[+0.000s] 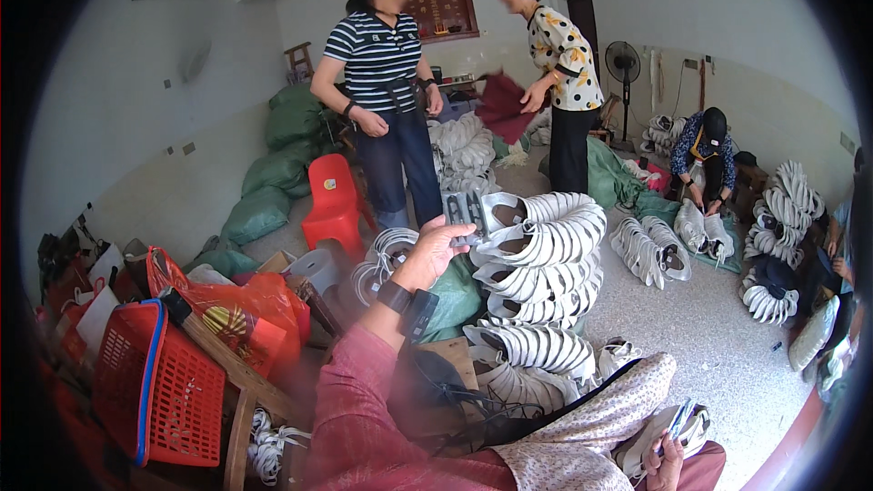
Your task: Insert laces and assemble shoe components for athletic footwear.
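Observation:
My left hand (431,256) is stretched forward at the middle, its fingers closed on a small grey object with dark bars (466,211), whose kind I cannot make out. Just behind that object stands a tall stack of white shoe uppers (546,259), nested into one another in curved rows. At the lower right, over my lap, my right hand (668,465) is closed around a thin blue-and-white tool (678,420). A pale shoe upper (642,444) lies right against these fingers; part of it is hidden by the hand.
A red plastic basket (186,391) and red bags (241,309) crowd the left, beside a wooden frame (238,436). Beyond are a red chair (335,198), green sacks (264,209) and a fan (622,68). Two people stand ahead; another bends over shoe uppers (702,229) at right.

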`<action>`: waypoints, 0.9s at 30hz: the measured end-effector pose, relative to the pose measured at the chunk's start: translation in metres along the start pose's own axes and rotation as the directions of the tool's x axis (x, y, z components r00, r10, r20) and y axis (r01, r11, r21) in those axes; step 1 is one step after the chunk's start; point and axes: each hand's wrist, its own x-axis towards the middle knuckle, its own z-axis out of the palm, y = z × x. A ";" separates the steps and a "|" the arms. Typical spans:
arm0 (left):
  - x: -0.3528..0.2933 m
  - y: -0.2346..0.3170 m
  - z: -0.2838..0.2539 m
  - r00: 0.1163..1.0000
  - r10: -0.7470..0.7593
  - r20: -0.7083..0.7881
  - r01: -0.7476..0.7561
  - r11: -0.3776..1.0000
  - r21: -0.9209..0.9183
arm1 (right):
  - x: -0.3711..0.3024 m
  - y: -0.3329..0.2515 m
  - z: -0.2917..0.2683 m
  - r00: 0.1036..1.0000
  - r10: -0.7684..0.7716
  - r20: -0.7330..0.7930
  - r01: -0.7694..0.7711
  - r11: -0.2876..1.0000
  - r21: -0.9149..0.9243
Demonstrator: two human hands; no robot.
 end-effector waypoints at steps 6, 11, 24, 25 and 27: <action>0.015 -0.006 0.000 0.999 0.009 0.032 -0.008 0.999 -0.031 | 0.006 0.021 -0.030 0.953 0.281 0.115 -0.303 0.876 0.375; 0.046 0.017 -0.006 0.988 0.128 0.085 -0.136 0.986 0.093 | -0.005 -0.006 -0.006 0.934 0.345 -0.093 -0.295 0.892 0.343; 0.077 0.062 -0.032 0.936 0.349 -0.033 -0.348 0.937 0.035 | 0.005 0.005 -0.007 0.916 0.372 -0.151 -0.341 0.919 0.196; 0.077 0.059 -0.034 0.940 0.339 -0.042 -0.338 0.940 0.037 | 0.008 0.014 -0.016 0.926 0.350 -0.139 -0.328 0.931 0.159; 0.077 0.055 -0.037 0.939 0.339 -0.057 -0.338 0.941 0.036 | 0.013 0.036 -0.037 0.928 0.363 -0.081 -0.340 0.916 0.212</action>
